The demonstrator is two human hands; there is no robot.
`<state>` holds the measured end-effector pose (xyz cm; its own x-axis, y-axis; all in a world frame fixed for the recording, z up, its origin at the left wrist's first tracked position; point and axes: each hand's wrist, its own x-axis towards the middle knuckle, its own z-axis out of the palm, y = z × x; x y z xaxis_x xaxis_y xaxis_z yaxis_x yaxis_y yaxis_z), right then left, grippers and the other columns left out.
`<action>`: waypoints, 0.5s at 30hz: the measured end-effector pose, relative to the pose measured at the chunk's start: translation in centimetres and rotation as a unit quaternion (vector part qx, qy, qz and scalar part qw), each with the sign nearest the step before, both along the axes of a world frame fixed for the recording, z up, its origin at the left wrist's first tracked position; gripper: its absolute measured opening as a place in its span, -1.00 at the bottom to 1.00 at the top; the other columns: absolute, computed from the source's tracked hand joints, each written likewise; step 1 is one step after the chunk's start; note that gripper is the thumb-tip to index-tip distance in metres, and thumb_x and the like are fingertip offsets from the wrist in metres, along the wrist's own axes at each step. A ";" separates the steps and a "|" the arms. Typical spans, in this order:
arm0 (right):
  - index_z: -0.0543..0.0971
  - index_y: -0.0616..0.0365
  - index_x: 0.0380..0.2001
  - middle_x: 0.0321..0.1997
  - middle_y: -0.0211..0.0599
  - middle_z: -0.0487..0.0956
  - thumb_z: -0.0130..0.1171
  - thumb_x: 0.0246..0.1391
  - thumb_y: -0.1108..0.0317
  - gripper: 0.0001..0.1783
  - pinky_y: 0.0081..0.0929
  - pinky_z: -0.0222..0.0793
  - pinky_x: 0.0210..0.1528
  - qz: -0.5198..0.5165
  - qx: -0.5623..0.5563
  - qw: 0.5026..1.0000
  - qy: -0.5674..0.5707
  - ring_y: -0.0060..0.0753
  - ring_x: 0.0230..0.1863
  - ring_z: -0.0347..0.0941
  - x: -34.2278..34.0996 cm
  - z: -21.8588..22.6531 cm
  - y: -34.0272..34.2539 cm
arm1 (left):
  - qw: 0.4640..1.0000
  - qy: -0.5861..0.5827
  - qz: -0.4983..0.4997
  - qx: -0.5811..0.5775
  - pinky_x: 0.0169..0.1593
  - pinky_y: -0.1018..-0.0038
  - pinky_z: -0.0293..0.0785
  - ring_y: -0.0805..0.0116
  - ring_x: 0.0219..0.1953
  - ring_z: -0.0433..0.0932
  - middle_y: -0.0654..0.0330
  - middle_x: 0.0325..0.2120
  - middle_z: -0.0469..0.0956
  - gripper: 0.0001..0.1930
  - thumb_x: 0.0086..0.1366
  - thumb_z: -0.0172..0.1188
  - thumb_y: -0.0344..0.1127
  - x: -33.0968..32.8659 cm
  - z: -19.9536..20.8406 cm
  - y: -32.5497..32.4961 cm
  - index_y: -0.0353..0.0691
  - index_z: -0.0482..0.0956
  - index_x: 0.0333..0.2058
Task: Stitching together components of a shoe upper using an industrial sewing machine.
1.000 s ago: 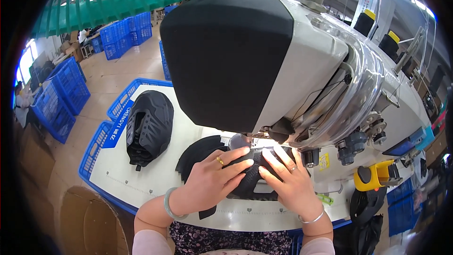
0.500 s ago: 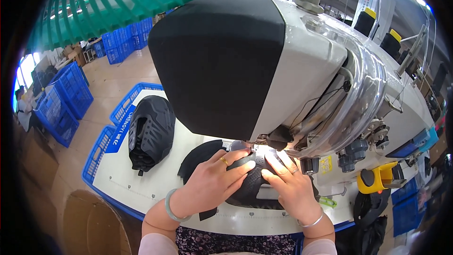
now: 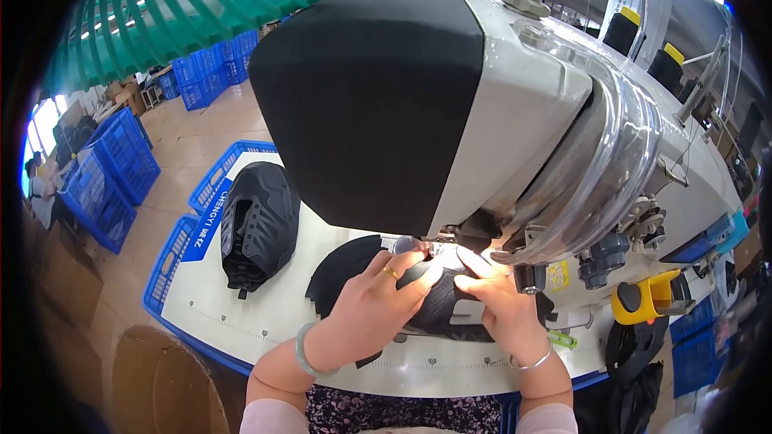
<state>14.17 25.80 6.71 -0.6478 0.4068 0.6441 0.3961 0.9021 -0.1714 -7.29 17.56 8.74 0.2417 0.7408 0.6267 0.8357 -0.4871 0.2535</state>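
A black shoe upper [image 3: 438, 312] lies under the lit needle area of the sewing machine [image 3: 515, 137]. My left hand [image 3: 366, 305] grips its left side, fingers bent, fingertips close to the presser foot [image 3: 441, 249]. On its right side my right hand [image 3: 505, 305] holds the piece with bent fingers, also near the foot. Part of the upper is hidden under both hands. A curved black flap [image 3: 342, 269] spreads out left of my left hand. Farther left, a stack of black shoe uppers [image 3: 261, 225] rests on the white table [image 3: 217, 297].
The big machine head overhangs the work. Blue baskets [image 3: 165, 269] border the table's left side, and a cardboard box [image 3: 161, 378] stands below. At the right are a green-handled tool [image 3: 563, 339] and a yellow holder [image 3: 647, 299]. A green slatted guard [image 3: 201, 8] hangs upper left.
My fingers have bent more and drawn together on the upper. The upper has turned and shifted slightly upward and right, toward the needle area. The stack at left stays put.
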 end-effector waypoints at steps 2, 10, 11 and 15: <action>0.61 -0.10 -0.13 -0.16 -0.30 0.60 0.15 -0.45 0.68 -0.34 -0.15 0.34 -0.05 0.030 -0.031 0.999 0.021 -0.19 -0.13 0.51 0.3 -0.6 0.9 | 1.000 0.010 0.013 0.018 -0.24 0.39 0.51 0.19 -0.24 0.45 0.12 -0.19 0.41 -0.64 0.02 0.28 -0.43 0.4 -0.2 -0.1 -0.12 0.61 -0.12; 0.62 -0.18 -0.07 -0.17 -0.33 0.60 0.17 -0.44 0.66 -0.28 -0.18 0.33 0.00 -0.004 -0.001 0.999 -0.040 -0.20 -0.17 0.51 -0.3 0.9 -0.3 | 0.999 -0.006 0.027 0.022 -0.19 0.39 0.53 0.15 -0.24 0.52 0.09 -0.06 0.48 -0.62 0.01 0.25 -0.49 0.1 -0.2 -0.4 -0.18 0.60 -0.12; 0.62 -0.19 -0.05 -0.18 -0.33 0.60 0.18 -0.39 0.62 -0.31 -0.18 0.33 0.01 0.003 0.036 0.998 -0.052 -0.20 -0.17 0.51 -0.3 1.1 -0.3 | 0.999 -0.008 0.027 0.023 -0.19 0.39 0.53 0.15 -0.24 0.52 0.09 -0.06 0.48 -0.62 0.01 0.25 -0.49 0.0 -0.2 -0.4 -0.18 0.60 -0.12; 0.64 -0.19 -0.08 -0.23 -0.34 0.60 0.18 -0.26 0.50 -0.45 -0.20 0.36 0.01 -0.014 0.090 0.992 -0.087 -0.22 -0.17 0.52 -0.3 1.7 -0.7 | 0.992 -0.124 -0.017 -0.023 -0.16 0.39 0.55 0.10 -0.22 0.60 0.05 -0.20 0.58 -0.72 0.06 0.19 -0.54 -0.7 0.8 0.0 -0.27 0.63 -0.19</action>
